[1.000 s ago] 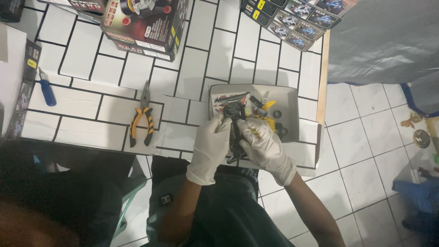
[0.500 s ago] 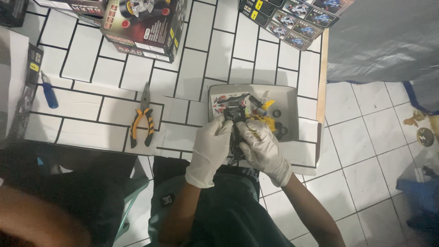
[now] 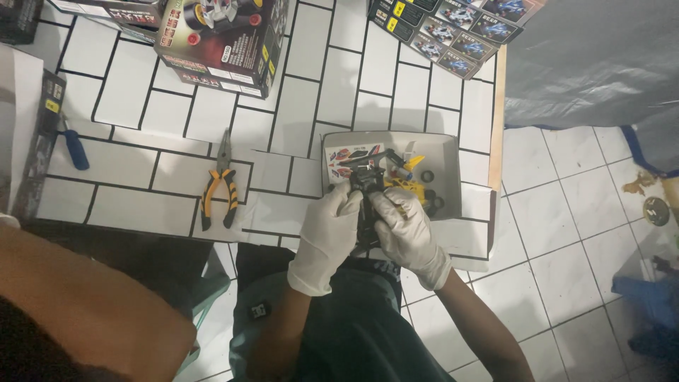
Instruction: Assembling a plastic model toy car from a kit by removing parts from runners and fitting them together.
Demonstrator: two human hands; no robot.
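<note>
Here, a black model car chassis (image 3: 368, 201) sits gripped between my gloved left hand (image 3: 329, 230) and right hand (image 3: 405, 228), over the near edge of a grey parts tray (image 3: 449, 152) on the white-tiled table (image 3: 141, 163); yellow-handled pliers (image 3: 218, 184) lie well to the left.

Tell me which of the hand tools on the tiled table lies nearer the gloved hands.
The yellow-handled pliers, just left of the left hand. The blue-handled screwdriver lies much farther left, near the table's edge.
</note>
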